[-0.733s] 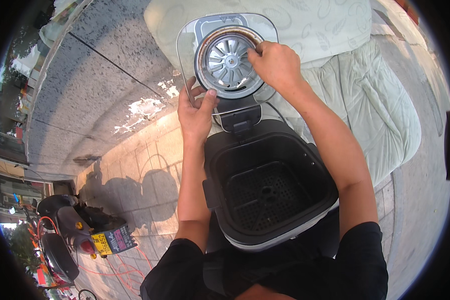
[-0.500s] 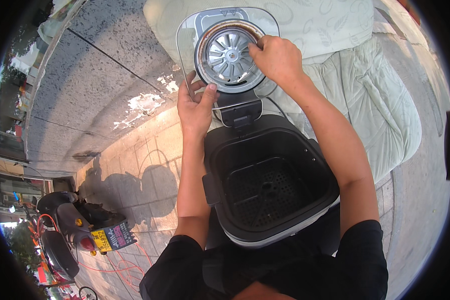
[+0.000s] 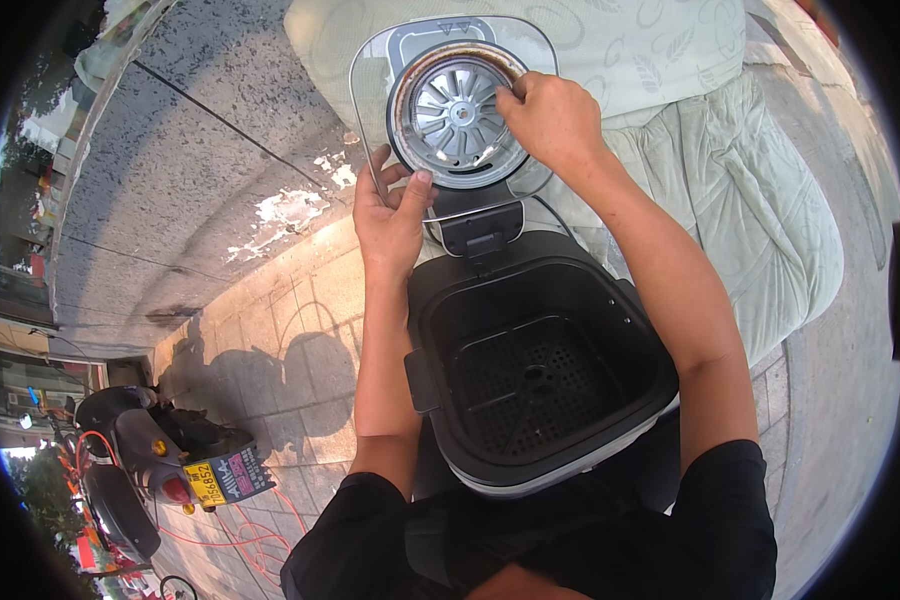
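Observation:
An air fryer's see-through lid (image 3: pixel 425 45) stands raised on its hinge (image 3: pixel 482 240). In its middle sits a round metal fan housing (image 3: pixel 460 115), with slotted silver blades and brown stains along the upper inner rim. My left hand (image 3: pixel 390 215) grips the lid's lower left edge, thumb on the near face and fingers behind. At the housing's right rim, my right hand (image 3: pixel 555 120) is closed, fingertips pressed together against the ring; anything pinched there is hidden. Below, the black air fryer body (image 3: pixel 610 420) lies open toward me, a perforated tray (image 3: pixel 540 375) at its bottom.
Pale green patterned fabric cushions (image 3: pixel 670 60) lie behind and right of the fryer. A grey stone ledge (image 3: pixel 210 150) runs along the left, above paving (image 3: pixel 310 300). Lower left stands a parked scooter (image 3: pixel 160 450), with an orange cord (image 3: pixel 240 540) beside it.
The lid has shifted very slightly toward me and to the left. My right hand has moved a touch left with it; both hands keep their places on it.

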Tool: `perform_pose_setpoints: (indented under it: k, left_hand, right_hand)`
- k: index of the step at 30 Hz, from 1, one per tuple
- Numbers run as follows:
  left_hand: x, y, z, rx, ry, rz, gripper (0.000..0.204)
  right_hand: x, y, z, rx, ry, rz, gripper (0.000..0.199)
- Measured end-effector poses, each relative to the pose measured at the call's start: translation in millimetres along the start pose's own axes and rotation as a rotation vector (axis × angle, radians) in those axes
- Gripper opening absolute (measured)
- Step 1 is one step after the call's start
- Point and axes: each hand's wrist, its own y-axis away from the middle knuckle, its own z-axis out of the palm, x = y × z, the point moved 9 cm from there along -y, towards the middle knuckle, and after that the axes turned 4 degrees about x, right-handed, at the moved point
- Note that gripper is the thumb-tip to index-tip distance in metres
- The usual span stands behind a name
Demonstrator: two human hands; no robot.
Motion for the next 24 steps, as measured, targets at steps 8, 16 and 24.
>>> perform_pose_setpoints:
  k: [8,16,24]
  left_hand:
    - [-1.5,0.5,-1.2,0.002,-0.003,0.001,0.069]
    - [-1.6,-0.2,-1.5,0.006,-0.008,0.01,0.066]
    - [-1.0,0.5,-0.5,0.009,-0.012,0.01,0.067]
  right_hand:
    - [-5.0,3.8,-7.7,0.062,-0.023,-0.053,0.037]
    - [-2.0,7.0,-7.4,0.065,-0.036,-0.064,0.037]
    - [-0.9,8.4,-4.7,-0.004,-0.079,-0.033,0.037]
